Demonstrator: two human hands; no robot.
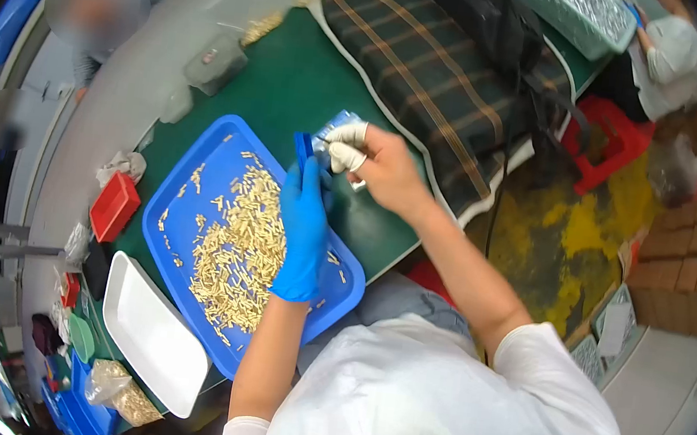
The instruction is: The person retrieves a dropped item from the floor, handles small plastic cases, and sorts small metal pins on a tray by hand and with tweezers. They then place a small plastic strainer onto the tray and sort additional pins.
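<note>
My left hand [303,229], in a blue glove, is raised over the near right side of the blue tray [161,195]. Its fingers are closed on a small dark-blue block [302,147]. My right hand [373,160] wears white finger covers on its fingertips. Thumb and fingers are pinched together just right of the block; what they hold is too small to make out. Behind those fingertips lies a clear bluish plastic bag [345,119] on the green table [249,105]. Many small brass-coloured pins [240,248] are heaped in the tray under and left of my left hand.
A white tray [122,275] and a red bin [115,206] stand left of the blue tray. A plaid cloth [409,77] with a black bag [486,17] covers the table's right part. Co-workers sit at upper left and upper right. A red stool [610,145] is on the floor.
</note>
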